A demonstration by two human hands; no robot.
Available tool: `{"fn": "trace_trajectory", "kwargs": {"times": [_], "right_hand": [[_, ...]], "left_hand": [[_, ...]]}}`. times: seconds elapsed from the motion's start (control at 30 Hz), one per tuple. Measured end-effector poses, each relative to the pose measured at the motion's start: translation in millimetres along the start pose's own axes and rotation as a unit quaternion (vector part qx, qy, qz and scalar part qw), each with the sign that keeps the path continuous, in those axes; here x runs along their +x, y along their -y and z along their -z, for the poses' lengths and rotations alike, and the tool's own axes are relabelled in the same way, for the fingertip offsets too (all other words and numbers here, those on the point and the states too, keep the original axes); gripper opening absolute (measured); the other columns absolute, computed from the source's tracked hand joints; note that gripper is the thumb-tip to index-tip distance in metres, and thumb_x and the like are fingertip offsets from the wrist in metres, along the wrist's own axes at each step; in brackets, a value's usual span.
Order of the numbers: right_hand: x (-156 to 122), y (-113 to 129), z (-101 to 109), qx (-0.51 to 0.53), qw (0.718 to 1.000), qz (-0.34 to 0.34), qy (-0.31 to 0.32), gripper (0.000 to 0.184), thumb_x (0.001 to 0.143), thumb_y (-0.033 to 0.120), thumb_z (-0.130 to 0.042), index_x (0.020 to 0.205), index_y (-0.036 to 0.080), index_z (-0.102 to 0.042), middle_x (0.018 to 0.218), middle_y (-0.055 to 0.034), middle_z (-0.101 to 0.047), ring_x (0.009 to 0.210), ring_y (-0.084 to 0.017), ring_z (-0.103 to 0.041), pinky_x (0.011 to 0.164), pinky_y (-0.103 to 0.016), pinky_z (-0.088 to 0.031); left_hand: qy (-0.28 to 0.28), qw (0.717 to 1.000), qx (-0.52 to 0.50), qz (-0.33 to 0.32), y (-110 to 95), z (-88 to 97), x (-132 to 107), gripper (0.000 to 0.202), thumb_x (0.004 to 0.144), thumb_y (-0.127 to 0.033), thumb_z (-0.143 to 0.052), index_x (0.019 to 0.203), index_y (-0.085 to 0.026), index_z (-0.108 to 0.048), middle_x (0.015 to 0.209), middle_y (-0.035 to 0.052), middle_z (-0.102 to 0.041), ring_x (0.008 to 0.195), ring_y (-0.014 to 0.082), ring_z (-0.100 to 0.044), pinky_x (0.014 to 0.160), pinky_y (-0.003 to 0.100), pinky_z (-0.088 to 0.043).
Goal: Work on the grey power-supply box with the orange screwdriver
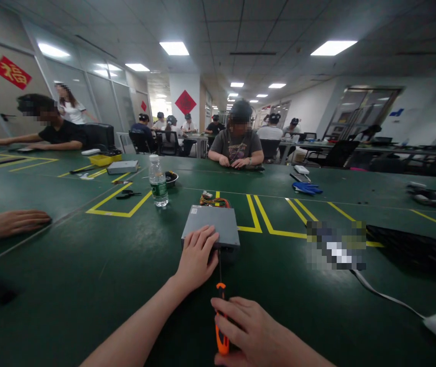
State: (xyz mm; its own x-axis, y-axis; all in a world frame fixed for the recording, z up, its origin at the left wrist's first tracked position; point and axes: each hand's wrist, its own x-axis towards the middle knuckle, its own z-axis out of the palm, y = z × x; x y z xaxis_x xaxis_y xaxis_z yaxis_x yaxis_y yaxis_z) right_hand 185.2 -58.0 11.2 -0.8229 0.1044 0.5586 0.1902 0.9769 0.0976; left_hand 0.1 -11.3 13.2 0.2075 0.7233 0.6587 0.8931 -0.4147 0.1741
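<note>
A grey metal computer power supply unit [212, 220] lies on the green table in front of me, its bundle of coloured cables [218, 202] at the far side. My left hand [198, 257] holds it at the near left, fingers over the top and thumb down by the near face. My right hand [246, 326] is closed around the orange and black handle of a screwdriver [222, 341]. The screwdriver's thin shaft points away from me and reaches the unit's near face. Its tip is too small to make out there.
Left of the unit stands a water bottle [158, 181], with a metal bowl [172, 178] behind it. Blue gloves [306, 188] lie to the right. A white cable [388, 295] crosses the right side. Another person's hand [15, 224] rests at left; a person [236, 142] sits opposite.
</note>
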Motion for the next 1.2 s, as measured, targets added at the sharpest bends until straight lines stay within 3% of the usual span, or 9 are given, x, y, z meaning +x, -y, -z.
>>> {"fn": "trace_trajectory", "kwargs": {"times": [0.1, 0.23, 0.33, 0.47, 0.57, 0.77, 1.0, 1.2], "right_hand": [[3, 0, 5, -0.006, 0.999, 0.009, 0.038, 0.039, 0.088, 0.045, -0.039, 0.113, 0.018, -0.051, 0.106, -0.0136, -0.063, 0.083, -0.019, -0.063, 0.068, -0.030, -0.052], [0, 0, 0, -0.017, 0.999, 0.033, -0.011, 0.027, 0.087, 0.037, -0.045, 0.090, 0.014, -0.057, 0.100, -0.0134, -0.066, 0.071, -0.016, -0.063, 0.065, -0.027, -0.052], [-4, 1, -4, -0.020, 0.999, 0.021, -0.028, 0.023, 0.086, 0.035, -0.049, 0.080, 0.014, -0.056, 0.098, -0.0132, -0.067, 0.074, -0.015, -0.063, 0.068, -0.026, -0.052], [-1, 1, 3, -0.010, 1.000, 0.002, 0.025, 0.035, 0.086, 0.044, -0.046, 0.103, 0.014, -0.054, 0.103, -0.0140, -0.065, 0.087, -0.018, -0.062, 0.073, -0.027, -0.052], [3, 2, 6, -0.008, 0.999, 0.014, 0.040, 0.035, 0.086, 0.040, -0.047, 0.110, 0.016, -0.052, 0.105, -0.0133, -0.064, 0.081, -0.016, -0.063, 0.071, -0.026, -0.052], [-3, 3, -7, -0.016, 1.000, 0.017, -0.020, 0.017, 0.083, 0.032, -0.052, 0.081, 0.016, -0.057, 0.102, -0.0134, -0.065, 0.073, -0.016, -0.063, 0.066, -0.027, -0.051], [3, 3, 4, -0.010, 0.999, -0.001, 0.043, 0.039, 0.085, 0.044, -0.046, 0.112, 0.016, -0.052, 0.103, -0.0120, -0.064, 0.081, -0.018, -0.062, 0.070, -0.028, -0.052], [-1, 4, -7, -0.027, 0.999, 0.013, -0.033, 0.018, 0.084, 0.032, -0.050, 0.079, 0.016, -0.057, 0.097, -0.0129, -0.066, 0.070, -0.015, -0.063, 0.066, -0.027, -0.051]], "left_hand": [[-0.003, 1.000, 0.003, 0.000, 0, -0.3, 0, 0.034, 0.080, -0.022, -0.049, 0.114, -0.021, -0.051, 0.126, 0.0071, -0.051, 0.120, 0.0232, -0.041, 0.097, 0.041, -0.031], [-0.002, 1.000, -0.001, 0.004, 1, 0.1, 0, 0.034, 0.080, -0.022, -0.049, 0.114, -0.021, -0.051, 0.126, 0.0072, -0.052, 0.120, 0.0232, -0.042, 0.097, 0.041, -0.032], [0.000, 1.000, -0.002, 0.005, 1, -0.1, 0, 0.034, 0.080, -0.022, -0.049, 0.114, -0.021, -0.051, 0.126, 0.0072, -0.051, 0.120, 0.0229, -0.041, 0.098, 0.041, -0.032], [-0.004, 1.000, 0.003, 0.001, 0, 0.0, 0, 0.035, 0.079, -0.021, -0.050, 0.114, -0.022, -0.052, 0.125, 0.0074, -0.052, 0.119, 0.0231, -0.043, 0.097, 0.042, -0.032], [-0.005, 1.000, 0.002, 0.004, -1, 0.8, 0, 0.034, 0.079, -0.022, -0.050, 0.113, -0.021, -0.052, 0.125, 0.0075, -0.052, 0.119, 0.0232, -0.042, 0.098, 0.042, -0.032], [0.002, 1.000, 0.000, 0.008, -1, 0.7, 0, 0.032, 0.081, -0.023, -0.049, 0.113, -0.021, -0.051, 0.126, 0.0067, -0.051, 0.120, 0.0221, -0.041, 0.099, 0.041, -0.030], [-0.006, 1.000, -0.002, 0.008, 0, -1.0, 0, 0.033, 0.080, -0.023, -0.050, 0.114, -0.022, -0.051, 0.125, 0.0077, -0.052, 0.119, 0.0234, -0.042, 0.097, 0.043, -0.031], [-0.001, 1.000, 0.004, 0.007, 0, -0.4, 0, 0.032, 0.082, -0.025, -0.047, 0.114, -0.021, -0.051, 0.126, 0.0067, -0.051, 0.120, 0.0221, -0.041, 0.099, 0.041, -0.030]]}}
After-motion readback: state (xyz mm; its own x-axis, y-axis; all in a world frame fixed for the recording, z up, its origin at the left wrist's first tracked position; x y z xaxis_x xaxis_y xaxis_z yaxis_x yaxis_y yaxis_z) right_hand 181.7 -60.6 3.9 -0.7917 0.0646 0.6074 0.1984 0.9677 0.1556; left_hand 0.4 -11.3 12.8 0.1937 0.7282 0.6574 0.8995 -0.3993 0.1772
